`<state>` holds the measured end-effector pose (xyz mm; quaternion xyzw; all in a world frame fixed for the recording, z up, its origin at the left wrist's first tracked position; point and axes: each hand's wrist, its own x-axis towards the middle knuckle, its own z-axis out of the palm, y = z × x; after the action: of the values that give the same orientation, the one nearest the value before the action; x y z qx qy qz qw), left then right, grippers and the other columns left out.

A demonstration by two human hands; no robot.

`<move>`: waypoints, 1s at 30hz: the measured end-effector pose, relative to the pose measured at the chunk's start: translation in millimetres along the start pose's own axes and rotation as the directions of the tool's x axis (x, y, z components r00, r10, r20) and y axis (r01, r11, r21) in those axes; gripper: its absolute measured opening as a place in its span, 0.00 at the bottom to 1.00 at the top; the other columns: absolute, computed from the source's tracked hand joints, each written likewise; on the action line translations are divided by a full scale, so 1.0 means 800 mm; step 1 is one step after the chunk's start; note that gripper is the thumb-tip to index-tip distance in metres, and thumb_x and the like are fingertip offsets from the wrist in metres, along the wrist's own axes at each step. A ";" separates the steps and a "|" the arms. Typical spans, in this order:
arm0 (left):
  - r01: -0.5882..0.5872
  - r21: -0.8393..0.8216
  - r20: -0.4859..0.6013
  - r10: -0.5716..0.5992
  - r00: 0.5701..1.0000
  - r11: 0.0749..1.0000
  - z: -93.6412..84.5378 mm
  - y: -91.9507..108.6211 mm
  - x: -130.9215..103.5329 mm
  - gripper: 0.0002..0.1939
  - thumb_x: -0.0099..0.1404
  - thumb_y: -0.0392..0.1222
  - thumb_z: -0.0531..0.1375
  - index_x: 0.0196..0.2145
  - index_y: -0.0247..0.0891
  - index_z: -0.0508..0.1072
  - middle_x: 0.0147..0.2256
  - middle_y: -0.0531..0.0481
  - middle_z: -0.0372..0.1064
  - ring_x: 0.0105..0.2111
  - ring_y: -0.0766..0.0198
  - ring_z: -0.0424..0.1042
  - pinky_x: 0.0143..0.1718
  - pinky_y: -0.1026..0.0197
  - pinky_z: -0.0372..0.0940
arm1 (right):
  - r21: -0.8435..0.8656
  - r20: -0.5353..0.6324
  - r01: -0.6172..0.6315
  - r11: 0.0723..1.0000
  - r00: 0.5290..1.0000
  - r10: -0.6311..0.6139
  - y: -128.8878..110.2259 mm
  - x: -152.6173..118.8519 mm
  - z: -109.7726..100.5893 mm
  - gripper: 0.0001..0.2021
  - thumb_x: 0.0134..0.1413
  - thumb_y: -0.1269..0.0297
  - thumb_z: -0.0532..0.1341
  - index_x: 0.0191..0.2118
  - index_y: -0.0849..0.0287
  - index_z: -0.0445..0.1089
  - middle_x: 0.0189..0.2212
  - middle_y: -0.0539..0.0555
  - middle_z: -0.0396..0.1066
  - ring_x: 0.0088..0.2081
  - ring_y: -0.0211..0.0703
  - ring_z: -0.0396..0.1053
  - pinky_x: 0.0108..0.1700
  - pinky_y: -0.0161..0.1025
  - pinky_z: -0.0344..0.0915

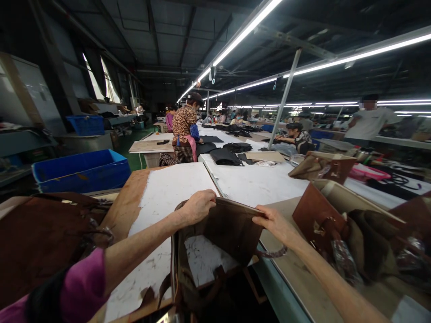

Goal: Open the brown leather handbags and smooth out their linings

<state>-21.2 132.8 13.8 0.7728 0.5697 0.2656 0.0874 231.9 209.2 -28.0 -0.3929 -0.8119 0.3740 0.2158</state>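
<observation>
A dark brown bag panel (232,229) hangs upright near the table's front edge, its top edge running between my hands. My left hand (199,206) pinches the top edge at its left part, fingers closed. At the right end of that edge, my right hand (274,222) grips the corner between thumb and fingers. Below the panel, dark straps and the rest of the bag hang down, with the lower part in shadow. A wrapped handle (274,253) sticks out under my right hand.
Brown bags (319,215) with plastic-wrapped parts lie at the right; another brown bag (43,237) is at the left. Beyond stand a blue bin (82,172), a white-covered table (178,179) with black pieces (227,157) further back, and a person in a leopard-print top (183,125).
</observation>
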 end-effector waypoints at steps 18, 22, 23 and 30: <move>0.203 0.104 -0.178 -0.183 0.967 0.974 0.011 -0.009 0.011 0.04 0.50 0.31 0.54 0.22 0.35 0.67 0.21 0.53 0.63 0.25 0.66 0.62 0.27 0.66 0.54 | -0.013 -0.016 0.040 0.999 0.999 -0.041 -0.033 -0.023 -0.002 0.07 0.47 0.60 0.53 0.28 0.58 0.64 0.22 0.47 0.64 0.28 0.39 0.60 0.30 0.33 0.54; 0.184 0.125 -0.188 -0.159 0.969 0.975 0.012 -0.011 0.010 0.04 0.51 0.32 0.54 0.21 0.35 0.66 0.21 0.53 0.63 0.25 0.66 0.62 0.27 0.65 0.53 | -0.016 -0.018 0.027 1.000 0.999 -0.027 -0.029 -0.023 -0.002 0.08 0.47 0.60 0.54 0.31 0.58 0.65 0.23 0.47 0.65 0.28 0.40 0.61 0.31 0.34 0.55; 0.181 0.127 -0.190 -0.155 0.969 0.975 0.013 -0.012 0.010 0.04 0.51 0.32 0.54 0.21 0.35 0.66 0.21 0.53 0.63 0.25 0.66 0.62 0.27 0.65 0.53 | -0.027 -0.024 0.026 0.999 0.999 -0.027 -0.028 -0.023 -0.001 0.08 0.47 0.60 0.54 0.30 0.58 0.64 0.23 0.47 0.65 0.28 0.39 0.61 0.31 0.34 0.55; 0.179 0.154 -0.174 -0.151 0.973 0.972 0.012 -0.011 0.010 0.05 0.54 0.33 0.53 0.22 0.35 0.67 0.22 0.52 0.64 0.26 0.65 0.63 0.28 0.65 0.54 | -0.052 -0.054 0.017 0.998 0.998 -0.020 -0.028 -0.022 0.000 0.08 0.47 0.59 0.54 0.27 0.58 0.64 0.20 0.46 0.62 0.26 0.38 0.59 0.30 0.34 0.53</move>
<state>-22.0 144.7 4.7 0.7032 0.6578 0.2699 -0.0030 231.7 185.7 -11.4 -0.4010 -0.8187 0.3399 0.2312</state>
